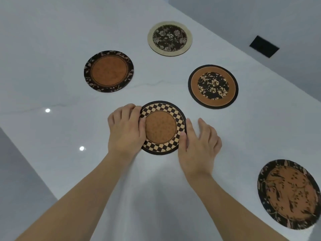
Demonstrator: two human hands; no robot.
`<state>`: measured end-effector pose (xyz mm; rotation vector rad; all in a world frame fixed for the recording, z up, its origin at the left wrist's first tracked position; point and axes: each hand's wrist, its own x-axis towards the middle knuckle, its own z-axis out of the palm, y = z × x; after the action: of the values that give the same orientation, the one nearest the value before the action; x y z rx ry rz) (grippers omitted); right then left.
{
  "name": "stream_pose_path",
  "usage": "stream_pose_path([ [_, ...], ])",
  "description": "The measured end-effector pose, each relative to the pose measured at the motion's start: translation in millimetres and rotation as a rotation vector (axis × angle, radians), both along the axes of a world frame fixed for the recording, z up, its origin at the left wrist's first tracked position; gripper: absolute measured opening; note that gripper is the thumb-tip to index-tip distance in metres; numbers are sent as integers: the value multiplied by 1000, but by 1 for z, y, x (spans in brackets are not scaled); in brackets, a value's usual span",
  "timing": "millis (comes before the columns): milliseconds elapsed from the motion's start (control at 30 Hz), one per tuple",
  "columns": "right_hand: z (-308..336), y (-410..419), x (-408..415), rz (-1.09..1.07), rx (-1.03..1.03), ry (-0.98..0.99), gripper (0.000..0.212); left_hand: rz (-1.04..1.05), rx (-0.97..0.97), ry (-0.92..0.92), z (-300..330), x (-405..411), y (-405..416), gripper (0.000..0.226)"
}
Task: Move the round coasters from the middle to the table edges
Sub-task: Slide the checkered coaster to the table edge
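Observation:
A checkered-rim coaster with a brown centre lies flat in the middle of the white table. My left hand grips its left rim, thumb on top. My right hand touches its right rim with thumb and forefinger, the other fingers spread. Several more round coasters lie around: a brown one with a dark leafy rim, a cream-rimmed dark floral one, a brown one with a dark floral centre, and a brown one with branch marks near the right edge.
The table's left edge runs diagonally at lower left, with grey floor beyond. Its far right edge slants from the top down to the right. A dark rectangular panel sits in the floor past that edge.

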<state>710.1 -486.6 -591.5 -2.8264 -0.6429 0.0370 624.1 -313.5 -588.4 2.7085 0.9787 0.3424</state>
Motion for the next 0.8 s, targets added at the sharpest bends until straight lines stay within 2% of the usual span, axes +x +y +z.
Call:
stream_pose_path([
  [367,2,5,1,99,150,-33,38,19,-188,-114,5,-1,8,20],
  [567,5,6,5,79,343,15,25,28,-217,-186,2,-2,12,18],
  [700,4,14,9,28,379,84,23,1,-202,-192,4,2,19,19],
  [800,11,3,-9,36,356,140,24,-33,-325,-204,12,-21,8,19],
])
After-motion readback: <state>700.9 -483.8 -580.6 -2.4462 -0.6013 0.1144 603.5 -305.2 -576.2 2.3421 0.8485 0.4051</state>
